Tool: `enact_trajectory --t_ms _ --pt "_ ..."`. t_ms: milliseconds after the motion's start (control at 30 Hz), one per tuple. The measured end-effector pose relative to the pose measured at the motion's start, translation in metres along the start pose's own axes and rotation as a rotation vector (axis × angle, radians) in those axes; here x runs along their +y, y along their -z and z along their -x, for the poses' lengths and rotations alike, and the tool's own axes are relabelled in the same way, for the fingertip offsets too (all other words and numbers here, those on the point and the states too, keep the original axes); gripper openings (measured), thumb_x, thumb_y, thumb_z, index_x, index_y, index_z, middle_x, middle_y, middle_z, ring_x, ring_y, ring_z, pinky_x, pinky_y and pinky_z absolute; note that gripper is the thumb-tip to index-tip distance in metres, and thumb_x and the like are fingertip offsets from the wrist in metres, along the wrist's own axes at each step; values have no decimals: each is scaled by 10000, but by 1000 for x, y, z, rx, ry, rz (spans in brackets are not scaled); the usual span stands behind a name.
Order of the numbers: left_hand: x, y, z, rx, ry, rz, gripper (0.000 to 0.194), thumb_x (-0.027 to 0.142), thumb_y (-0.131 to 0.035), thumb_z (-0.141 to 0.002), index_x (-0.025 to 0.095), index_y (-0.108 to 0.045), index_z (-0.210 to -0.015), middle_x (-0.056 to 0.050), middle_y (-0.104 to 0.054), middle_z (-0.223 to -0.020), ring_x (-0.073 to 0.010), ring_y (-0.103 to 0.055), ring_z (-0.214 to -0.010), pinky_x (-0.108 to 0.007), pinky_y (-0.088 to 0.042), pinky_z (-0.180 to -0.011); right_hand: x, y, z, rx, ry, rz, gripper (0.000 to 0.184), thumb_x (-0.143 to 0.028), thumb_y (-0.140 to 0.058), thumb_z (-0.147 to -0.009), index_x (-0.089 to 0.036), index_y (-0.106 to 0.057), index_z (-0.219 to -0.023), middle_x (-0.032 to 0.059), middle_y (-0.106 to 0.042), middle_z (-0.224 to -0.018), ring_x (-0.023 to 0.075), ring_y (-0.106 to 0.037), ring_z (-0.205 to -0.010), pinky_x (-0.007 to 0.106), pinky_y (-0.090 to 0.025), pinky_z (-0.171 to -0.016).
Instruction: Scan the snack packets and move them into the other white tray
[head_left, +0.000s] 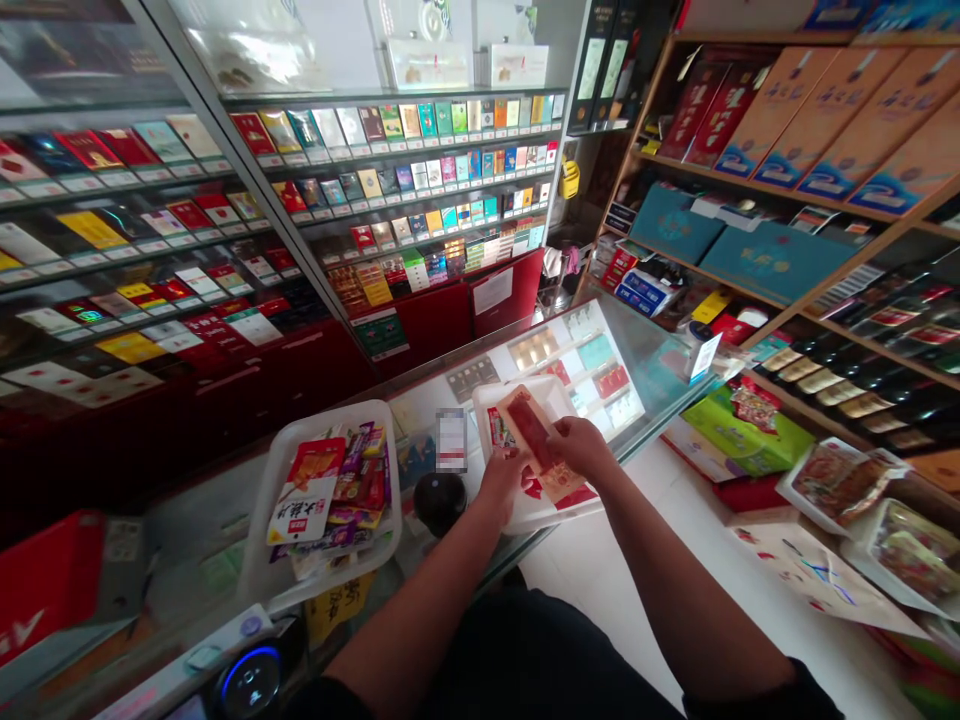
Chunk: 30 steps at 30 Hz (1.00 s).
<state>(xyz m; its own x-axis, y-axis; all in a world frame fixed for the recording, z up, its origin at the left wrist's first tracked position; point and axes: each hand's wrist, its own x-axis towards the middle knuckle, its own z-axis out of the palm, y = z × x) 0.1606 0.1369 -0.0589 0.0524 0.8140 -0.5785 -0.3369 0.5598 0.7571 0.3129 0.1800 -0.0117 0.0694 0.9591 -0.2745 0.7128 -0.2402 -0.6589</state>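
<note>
Over a white plastic tub [577, 510] on the glass counter, I hold a long tan snack packet [531, 425] with a dark red middle. My left hand [505, 482] is closed on its near-left side, and my right hand [583, 447] grips its right edge. The packet lies tilted above the tub and hides much of what is inside; some red packets show around it. To the left stands a second white tub [262, 520], full of assorted snack packets, with a red-and-white packet [307, 490] on top. A dark round object [440, 502] sits between the tubs.
Glass shelves of cigarette packs [420, 180] line the back wall. A red box [52, 590] and a device with a blue light ring [251, 680] are at the lower left. On the right are wooden shelves with orange boxes [817, 120], bottles, and snack trays [840, 485] lower down.
</note>
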Motion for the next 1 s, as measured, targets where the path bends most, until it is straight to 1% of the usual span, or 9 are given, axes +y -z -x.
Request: enact_trajectory --t_ms 100,233,300,400,533,667,733,867,1000 --pt "12 5 6 1 -96 38 372 448 -774 -675 188 -560 -833 39 -573 -622 -92 -504 -548 -245 -399 -593 -2 6 15 -36 50 -104 181 -287 -623 -692 -158 -722 -772 16 -688 -684 158 -610 -640 242 -397 -563" --pt "28 14 19 0 -180 42 404 480 -765 -679 193 -484 -642 82 -426 -494 -59 -345 -466 -228 -281 -511 -3 2 28 -32 51 -237 199 -362 -646 -704 -166 -674 -683 -12 -633 -611 138 -561 -584 236 -382 -535" --pt "38 18 28 -18 -229 66 416 486 -768 -684 193 -480 -616 91 -391 -474 -53 -300 -444 -231 -248 -486 -4 -1 32 -28 42 -304 256 -418 -642 -734 -171 -668 -674 -15 -620 -596 132 -546 -561 237 -374 -524" --pt "51 26 41 -47 -286 63 393 486 -767 -712 188 -523 -635 92 -397 -464 -51 -292 -417 -230 -213 -456 -11 -5 37 -16 57 -350 304 -468 -647 -760 -173 -692 -701 -20 -614 -596 125 -528 -548 236 -367 -521" --pt "64 41 52 -63 -347 2 378 485 -748 -752 180 -558 -634 61 -481 -469 -60 -385 -402 -222 -238 -440 -29 -7 48 29 112 -287 334 -498 -653 -781 -180 -733 -717 -15 -618 -601 126 -516 -558 237 -361 -524" --pt "73 54 59 -69 -401 -34 356 482 -752 -759 165 -621 -664 9 -609 -551 -88 -520 -449 -224 -304 -454 -51 -10 59 166 164 -189 266 -421 -639 -800 -194 -758 -731 1 -669 -656 143 -570 -619 244 -382 -564" --pt "77 60 62 -81 -418 -54 353 485 -755 -768 155 -655 -692 -26 -671 -619 -104 -576 -500 -224 -342 -477 -59 -13 63 194 189 -195 279 -420 -622 -822 -192 -760 -743 8 -684 -677 149 -589 -641 244 -393 -579" --pt "86 70 67 -145 -434 -28 397 533 -740 -794 137 -708 -807 -95 -756 -808 -155 -677 -660 -238 -449 -571 -67 -19 64 182 212 -289 328 -445 -579 -861 -183 -772 -818 24 -709 -721 159 -619 -666 242 -433 -603" --pt "96 76 69 -191 -417 45 539 634 -707 -791 121 -725 -959 -144 -773 -938 -230 -731 -808 -278 -506 -643 -70 -24 58 99 229 -423 319 -398 -577 -842 -178 -783 -945 38 -740 -790 167 -657 -697 251 -494 -652"
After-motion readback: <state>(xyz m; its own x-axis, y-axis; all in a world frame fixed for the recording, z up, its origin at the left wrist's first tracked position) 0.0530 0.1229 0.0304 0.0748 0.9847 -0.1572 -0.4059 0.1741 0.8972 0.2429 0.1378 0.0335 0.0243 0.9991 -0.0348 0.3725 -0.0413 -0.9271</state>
